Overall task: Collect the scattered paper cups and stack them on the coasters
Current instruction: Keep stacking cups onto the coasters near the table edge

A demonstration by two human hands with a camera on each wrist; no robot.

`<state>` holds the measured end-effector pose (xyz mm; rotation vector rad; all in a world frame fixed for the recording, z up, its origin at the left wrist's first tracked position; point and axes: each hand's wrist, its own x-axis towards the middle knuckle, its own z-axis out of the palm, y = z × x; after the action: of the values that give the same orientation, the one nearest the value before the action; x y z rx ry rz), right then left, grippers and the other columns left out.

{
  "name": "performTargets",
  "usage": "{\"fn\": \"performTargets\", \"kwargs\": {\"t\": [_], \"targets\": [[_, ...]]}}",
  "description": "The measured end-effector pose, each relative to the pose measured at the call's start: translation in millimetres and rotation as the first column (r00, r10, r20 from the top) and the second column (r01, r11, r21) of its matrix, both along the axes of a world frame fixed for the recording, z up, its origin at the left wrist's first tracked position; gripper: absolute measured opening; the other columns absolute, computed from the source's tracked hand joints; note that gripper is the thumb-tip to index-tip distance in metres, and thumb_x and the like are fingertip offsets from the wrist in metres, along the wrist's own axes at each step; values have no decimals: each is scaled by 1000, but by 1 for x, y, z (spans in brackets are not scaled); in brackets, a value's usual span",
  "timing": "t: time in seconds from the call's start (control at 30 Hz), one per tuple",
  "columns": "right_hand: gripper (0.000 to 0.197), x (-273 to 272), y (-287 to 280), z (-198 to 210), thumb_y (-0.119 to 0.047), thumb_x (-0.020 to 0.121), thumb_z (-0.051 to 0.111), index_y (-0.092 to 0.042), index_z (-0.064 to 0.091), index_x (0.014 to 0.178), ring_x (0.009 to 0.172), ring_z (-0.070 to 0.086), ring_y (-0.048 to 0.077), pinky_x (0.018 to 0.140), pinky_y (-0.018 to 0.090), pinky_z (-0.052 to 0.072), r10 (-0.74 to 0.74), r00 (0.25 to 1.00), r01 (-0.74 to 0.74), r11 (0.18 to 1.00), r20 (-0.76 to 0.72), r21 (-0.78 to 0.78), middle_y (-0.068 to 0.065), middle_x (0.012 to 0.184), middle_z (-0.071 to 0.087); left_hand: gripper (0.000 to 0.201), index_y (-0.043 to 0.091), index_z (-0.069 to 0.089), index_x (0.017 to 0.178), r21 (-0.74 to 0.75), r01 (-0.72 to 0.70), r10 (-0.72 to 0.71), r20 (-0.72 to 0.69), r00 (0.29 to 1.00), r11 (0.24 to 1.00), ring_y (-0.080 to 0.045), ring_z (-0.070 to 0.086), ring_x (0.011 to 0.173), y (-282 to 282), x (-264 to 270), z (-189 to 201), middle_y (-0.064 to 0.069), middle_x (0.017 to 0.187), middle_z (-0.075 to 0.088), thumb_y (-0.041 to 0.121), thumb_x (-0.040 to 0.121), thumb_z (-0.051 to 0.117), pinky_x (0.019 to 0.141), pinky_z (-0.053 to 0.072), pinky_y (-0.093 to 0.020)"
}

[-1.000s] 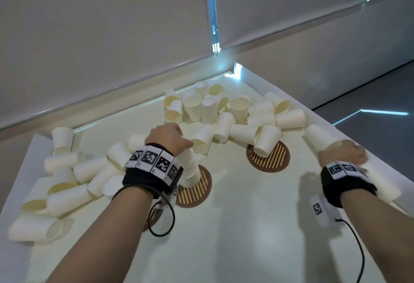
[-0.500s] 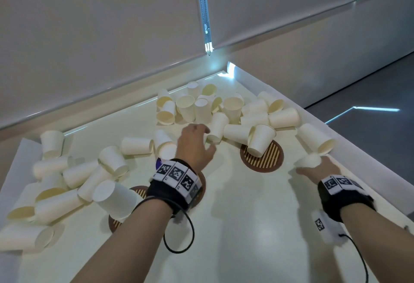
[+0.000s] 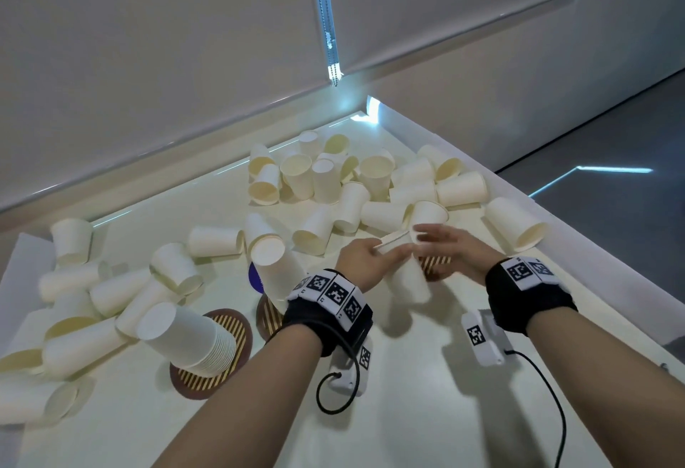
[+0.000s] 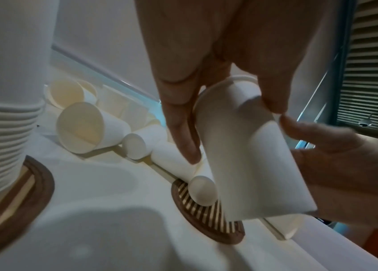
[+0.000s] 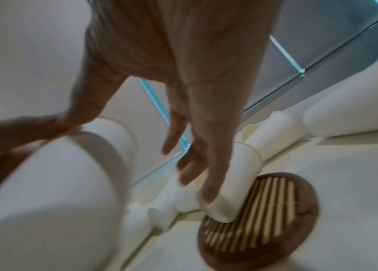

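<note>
A: Item, white paper cup [image 4: 250,155]?
B: Mid-air above the round brown slatted coaster [image 4: 209,216], grasped by the left hand [image 3: 365,258].
A: Right hand [image 3: 450,249]?
B: Fingers extended, touching the cup.

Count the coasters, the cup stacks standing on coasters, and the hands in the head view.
Round slatted coasters: 3
Cup stacks on coasters: 2
Hands: 2, left hand pinching a paper cup, right hand beside it
Total: 7
</note>
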<state>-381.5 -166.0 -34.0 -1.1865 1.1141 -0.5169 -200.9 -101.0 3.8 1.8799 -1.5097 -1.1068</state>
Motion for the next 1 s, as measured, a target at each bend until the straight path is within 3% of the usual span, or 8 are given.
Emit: {"fn": "performTargets", "kwargs": {"t": [0.1,0.17,0.3,0.4,0.6,0.77,0.9,1.0], "targets": [[38,-28,-17,-13,-27,82,68,-21,58,118,109,55,29,90,36,43,-601,761,554,798,-246,-235,13,132,52,83,15,66,96,-20,-68,67,-51,996,997,-22,66,91,-1,8,1,-6,96,70,79,43,55,87,55,-42],[39,-49,-25,-20,-32,84,62,-25,54,122,103,57,33,87,36,45,-698,588,653,707,-408,-270,18,135,45,76,16,67,94,-31,-133,128,-114,985,991,-22,66,92,-1,11,1,-6,96,70,73,44,63,87,55,-44],[46,-76,-39,-36,-31,90,56,-24,47,134,124,47,33,105,37,36,-605,686,578,790,-404,-203,14,143,42,46,24,66,81,-15,-200,193,-201,960,980,-23,66,93,-2,16,-2,-4,94,70,60,54,73,85,56,-43],[47,-83,-37,-35,-25,93,54,-14,46,137,130,42,30,111,35,31,-607,735,568,795,-302,-214,11,145,42,69,20,70,97,-2,-243,236,-227,945,970,-22,67,94,-3,17,-4,-4,98,71,68,47,70,83,57,-39],[20,-59,-19,-19,-18,84,62,-12,66,102,92,57,22,78,24,45,-829,557,755,534,-58,-381,12,111,65,57,22,48,85,-24,-252,248,-98,964,968,-25,61,93,-3,14,-8,-5,99,63,51,48,80,83,52,-42],[12,-5,2,19,-9,87,58,-20,63,84,90,57,19,72,21,45,-374,927,314,806,-21,-502,4,95,65,91,17,24,135,29,-5,-2,243,970,1000,-24,57,100,2,4,-9,-7,110,55,25,63,79,84,51,-34],[15,27,18,34,-19,92,53,-24,67,88,91,58,16,67,25,56,-31,981,-56,900,-191,-432,-9,92,62,98,21,19,138,95,75,-109,445,889,993,-29,59,104,6,-3,-12,-6,112,58,33,61,78,90,49,-41],[11,47,29,37,-23,94,52,-26,62,91,82,60,9,72,23,50,80,984,-142,888,-157,-437,-2,91,68,86,19,30,131,-1,83,-77,363,928,997,-25,61,100,5,-4,-7,-2,103,60,33,61,78,87,51,-39]]}}
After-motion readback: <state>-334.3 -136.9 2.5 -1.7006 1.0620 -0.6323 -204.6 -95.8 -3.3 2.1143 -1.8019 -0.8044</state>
